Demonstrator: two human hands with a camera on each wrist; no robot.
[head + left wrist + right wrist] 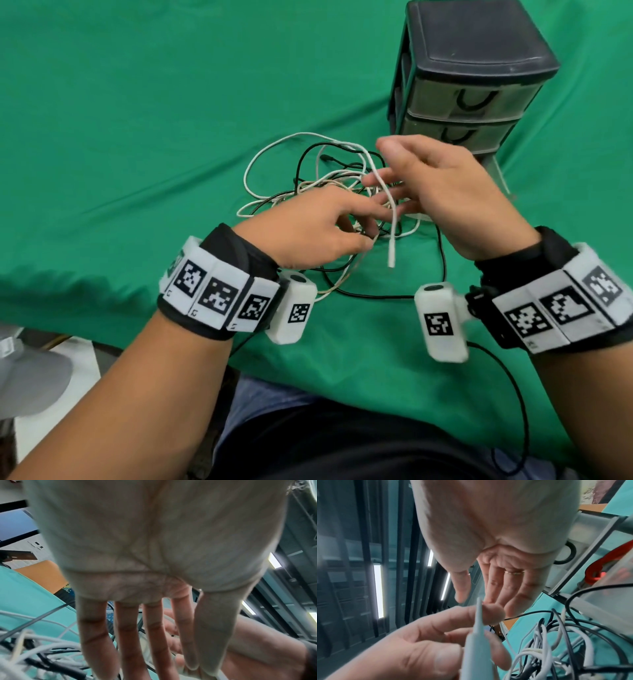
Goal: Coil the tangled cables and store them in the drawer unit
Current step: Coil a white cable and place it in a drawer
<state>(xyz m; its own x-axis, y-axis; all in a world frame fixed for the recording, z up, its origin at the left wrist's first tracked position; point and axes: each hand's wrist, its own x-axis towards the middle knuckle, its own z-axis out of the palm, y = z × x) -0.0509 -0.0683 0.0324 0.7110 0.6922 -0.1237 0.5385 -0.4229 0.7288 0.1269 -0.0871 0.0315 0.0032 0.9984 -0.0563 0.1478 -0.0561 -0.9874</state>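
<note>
From the head view we see a tangle of white and black cables lying on the green cloth, just in front of the dark drawer unit, whose drawers sit closed. Our left hand reaches into the tangle with the fingers stretched toward the right hand. Our right hand is raised above the pile, fingers spread and loosely straight, and a thick white cable hangs across its fingers, its free end dangling down between the two hands. Whether either hand truly grips that cable we cannot tell here.

From the left wrist view our left hand shows its palm, with four fingers straight and slightly apart, holding nothing that we can see. The tangle lies to the lower left.

From the right wrist view our right hand is open, fingers straight and close together. The white cable rises blurred in front, beside the left hand's fingers, which are bent near it; contact is unclear. The tangle lies to the lower right, below the drawer unit.
</note>
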